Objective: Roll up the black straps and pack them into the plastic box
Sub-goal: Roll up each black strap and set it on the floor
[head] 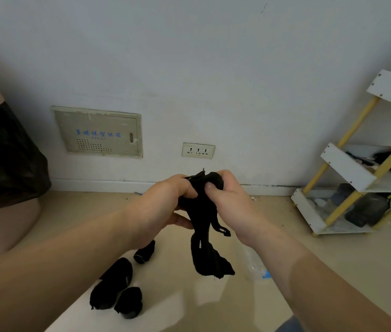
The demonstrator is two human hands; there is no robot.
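A black strap (204, 248) hangs in the air in front of me, its upper end bunched between both hands and its loose end dangling toward the floor. My left hand (165, 202) grips the bunched top from the left, and my right hand (228, 200) pinches it from the right with the thumb on the fabric. Several rolled black straps (118, 283) lie on the beige floor below my left forearm. A clear plastic box (253, 264) with blue marks sits on the floor, partly hidden by my right forearm.
A white shelf rack with yellow posts (347, 188) stands at the right and holds dark items. A pink bin with a black bag (5, 168) stands at the left. On the wall ahead are a panel (97, 131) and a socket (198, 150).
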